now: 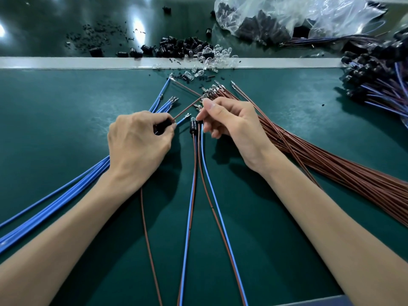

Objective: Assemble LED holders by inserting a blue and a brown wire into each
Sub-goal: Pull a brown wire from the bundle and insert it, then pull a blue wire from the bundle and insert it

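Two hands are at work mid-tabletop (287,96). The left hand (139,140) is clenched round an empty holder (163,126), with a loose blue wire (182,120) and a loose brown wire (187,107) sticking out past its fingertips, metal ends forward, probably staged for pushing in. The right hand (231,127) is curled, thumb tip right at the wired holders (193,127) lying between the hands. I cannot tell whether it pinches one of them, the brown wire's end, or nothing. Those holders already carry blue and brown leads that trail back toward the person, so they look done and parked.

Stock is sorted by side for easy reach: the blue bundle (66,191) fans out under the left arm, and the brown bundle (331,164) lies right of the right arm, metal ends pointing away from the person. Spare holders (176,48) and clear bulbs (212,54) sit along the far strip, and the finished pile (375,80) is far right. Likely step: feeding wires into the left-hand holder, not yet seated.
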A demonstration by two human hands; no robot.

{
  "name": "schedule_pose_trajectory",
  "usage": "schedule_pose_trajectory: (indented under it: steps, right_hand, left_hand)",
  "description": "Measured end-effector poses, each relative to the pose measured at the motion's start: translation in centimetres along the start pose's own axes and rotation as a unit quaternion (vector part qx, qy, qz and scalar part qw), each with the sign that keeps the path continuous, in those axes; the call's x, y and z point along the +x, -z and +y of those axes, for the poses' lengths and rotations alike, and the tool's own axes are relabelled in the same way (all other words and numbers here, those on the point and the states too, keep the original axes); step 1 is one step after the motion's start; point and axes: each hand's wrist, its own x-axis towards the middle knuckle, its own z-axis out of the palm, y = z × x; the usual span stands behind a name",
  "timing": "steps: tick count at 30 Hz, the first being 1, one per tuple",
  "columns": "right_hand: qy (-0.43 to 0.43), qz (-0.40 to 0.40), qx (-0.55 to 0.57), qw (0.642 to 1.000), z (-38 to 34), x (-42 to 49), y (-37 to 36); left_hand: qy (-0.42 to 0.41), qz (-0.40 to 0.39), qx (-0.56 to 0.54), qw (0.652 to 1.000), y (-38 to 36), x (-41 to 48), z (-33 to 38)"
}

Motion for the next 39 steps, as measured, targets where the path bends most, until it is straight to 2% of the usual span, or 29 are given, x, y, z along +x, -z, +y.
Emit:
schedule_pose_trajectory:
  steps: [3, 7, 13, 17, 23, 26, 28, 30, 32, 34, 39]
  right_hand:
    - [0.001, -0.005, -0.005, 1.0, 0.0, 0.0, 0.0]
    - [-0.004, -0.002, -0.016, 1.0, -0.1, 0.0, 0.0]
    - [0.018, -0.007, -0.106, 0.994, 0.0, -0.2, -0.6]
    - [0.035, -0.015, -0.03, 0.999, 0.0, -0.2, -0.5]
    - [0.025, -0.033, 0.082, 0.996, 0.0, -0.1, -0.2]
    - [0.047, 0.021, 0.08, 0.995, 0.0, 0.0, -0.4]
    - [0.05, 0.107, 0.117, 0.986, -0.2, 0.4, -0.2]
    - [0.048, 0.227, 0.176, 0.957, -0.5, 0.8, 0.7]
    - [0.049, 0.308, 0.226, 0.923, -0.7, 1.2, 1.4]
    - [0.041, 0.341, 0.241, 0.908, -0.7, 1.3, 1.4]
    - [0.042, 0.361, 0.262, 0.894, -0.6, 1.3, 1.1]
  left_hand:
    - [0.011, 0.003, -0.016, 1.0, 0.1, 0.0, 0.1]
    - [0.018, 0.046, -0.074, 0.996, 0.3, 0.1, 0.2]
    - [-0.095, 0.067, -0.182, 0.976, 0.4, -0.2, 1.0]
    - [-0.132, 0.034, -0.213, 0.967, 0.4, -0.3, 1.1]
    - [-0.127, 0.028, -0.214, 0.968, 0.4, -0.2, 1.0]
    - [-0.13, 0.022, -0.205, 0.97, 0.4, -0.3, 1.0]
    - [-0.122, 0.022, -0.187, 0.974, 0.2, -0.3, 0.9]
    - [-0.106, 0.018, -0.164, 0.981, 0.1, -0.3, 0.6]
    - [-0.097, 0.003, -0.145, 0.985, 0.0, -0.2, 0.4]
    - [-0.095, -0.004, -0.131, 0.987, -0.1, -0.2, 0.3]
    - [-0.099, -0.037, -0.098, 0.99, -0.2, -0.2, 0.1]
